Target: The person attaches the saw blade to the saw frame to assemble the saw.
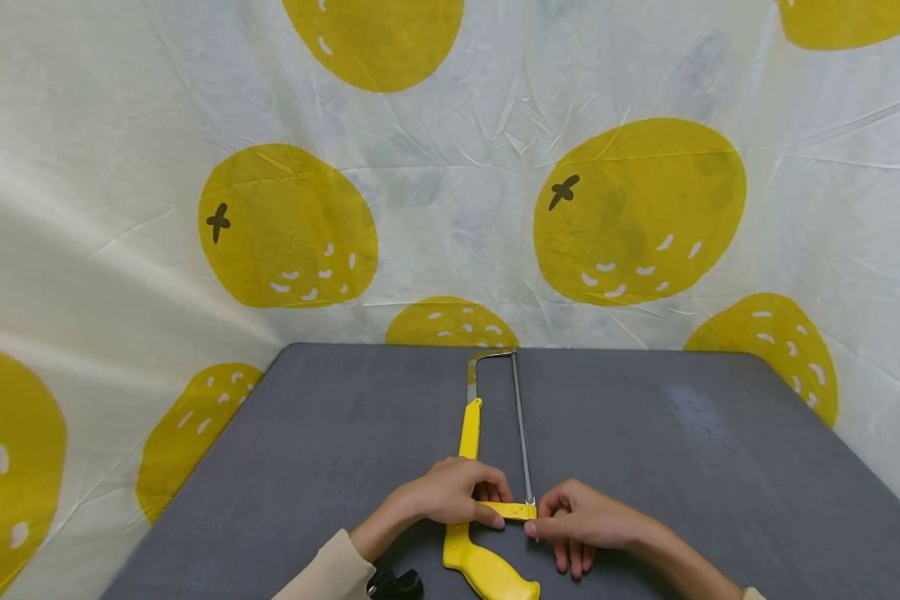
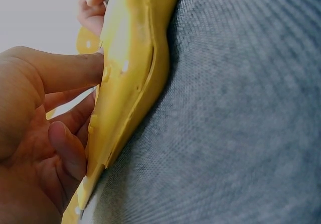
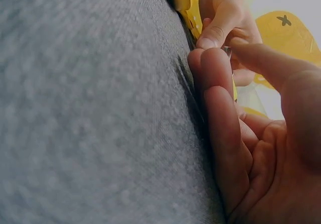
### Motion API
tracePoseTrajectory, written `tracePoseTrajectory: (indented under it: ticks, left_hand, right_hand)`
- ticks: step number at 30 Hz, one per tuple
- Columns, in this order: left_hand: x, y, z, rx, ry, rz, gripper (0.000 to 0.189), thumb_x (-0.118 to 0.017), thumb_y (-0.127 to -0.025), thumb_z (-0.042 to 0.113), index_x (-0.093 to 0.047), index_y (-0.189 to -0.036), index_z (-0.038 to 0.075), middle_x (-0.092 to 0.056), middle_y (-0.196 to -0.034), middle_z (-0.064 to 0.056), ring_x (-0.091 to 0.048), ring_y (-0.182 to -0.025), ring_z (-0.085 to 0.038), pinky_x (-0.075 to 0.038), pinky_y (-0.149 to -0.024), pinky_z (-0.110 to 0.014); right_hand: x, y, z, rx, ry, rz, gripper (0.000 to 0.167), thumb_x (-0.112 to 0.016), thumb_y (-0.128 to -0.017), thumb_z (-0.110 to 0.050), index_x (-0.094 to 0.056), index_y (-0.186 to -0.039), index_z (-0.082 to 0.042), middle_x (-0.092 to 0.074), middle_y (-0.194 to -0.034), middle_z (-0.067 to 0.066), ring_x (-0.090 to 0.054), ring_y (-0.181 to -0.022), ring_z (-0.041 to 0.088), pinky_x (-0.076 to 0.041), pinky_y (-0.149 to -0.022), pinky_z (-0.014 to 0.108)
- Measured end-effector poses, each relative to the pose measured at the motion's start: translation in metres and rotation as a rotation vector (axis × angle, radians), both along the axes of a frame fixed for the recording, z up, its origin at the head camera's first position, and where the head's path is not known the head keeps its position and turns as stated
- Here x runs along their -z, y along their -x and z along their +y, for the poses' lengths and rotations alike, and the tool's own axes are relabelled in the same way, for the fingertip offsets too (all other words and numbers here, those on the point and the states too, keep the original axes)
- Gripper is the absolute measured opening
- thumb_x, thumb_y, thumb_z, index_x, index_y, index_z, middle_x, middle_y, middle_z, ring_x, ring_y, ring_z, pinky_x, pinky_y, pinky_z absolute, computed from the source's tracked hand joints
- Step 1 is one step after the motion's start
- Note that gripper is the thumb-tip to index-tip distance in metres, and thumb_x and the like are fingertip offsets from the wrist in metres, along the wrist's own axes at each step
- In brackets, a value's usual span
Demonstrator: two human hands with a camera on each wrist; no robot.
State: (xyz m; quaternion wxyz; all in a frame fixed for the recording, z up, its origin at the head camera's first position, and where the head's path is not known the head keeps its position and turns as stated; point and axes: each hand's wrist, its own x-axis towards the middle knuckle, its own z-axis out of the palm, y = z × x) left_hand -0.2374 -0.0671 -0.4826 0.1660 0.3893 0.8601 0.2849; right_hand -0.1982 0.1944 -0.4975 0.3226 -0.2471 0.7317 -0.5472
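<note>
A hacksaw [image 1: 470,429] with a yellow frame and a metal front bow lies on the grey table, its handle [image 1: 491,573] toward me. Its thin blade [image 1: 521,425] runs along the right side, from the far bow to the short yellow arm [image 1: 513,511]. With thumb and fingers, my left hand [image 1: 457,492] grips that short arm beside the frame. My right hand [image 1: 588,521] pinches at the arm's outer end, just below the blade's near end; the small part between its fingertips is hidden. In the left wrist view, the left thumb presses the yellow handle side [image 2: 128,68].
The dark grey table [image 1: 330,417] reaches back to a white cloth [image 1: 450,217] printed with yellow fruit, which hangs behind and at both sides. A small black object [image 1: 395,585] shows by the left sleeve [image 1: 337,571].
</note>
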Motion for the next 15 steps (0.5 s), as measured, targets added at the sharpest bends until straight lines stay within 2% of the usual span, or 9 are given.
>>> tracePoseTrajectory:
  ticks: [15]
  left_hand:
    - [0.0013,0.0005,-0.0008,0.009,-0.004,0.008,0.014,-0.081,-0.091,0.03,-0.075,-0.103,0.027,-0.066,-0.083,0.019,-0.057,-0.07,0.006,-0.049,-0.066,-0.016]
  right_hand:
    - [-0.0032,-0.0014,0.0003,-0.005,0.015,-0.027,0.043,-0.066,-0.101,-0.026,-0.067,-0.095,0.016,-0.073,-0.067,0.007,-0.063,-0.047,0.002,-0.049,-0.043,0.019]
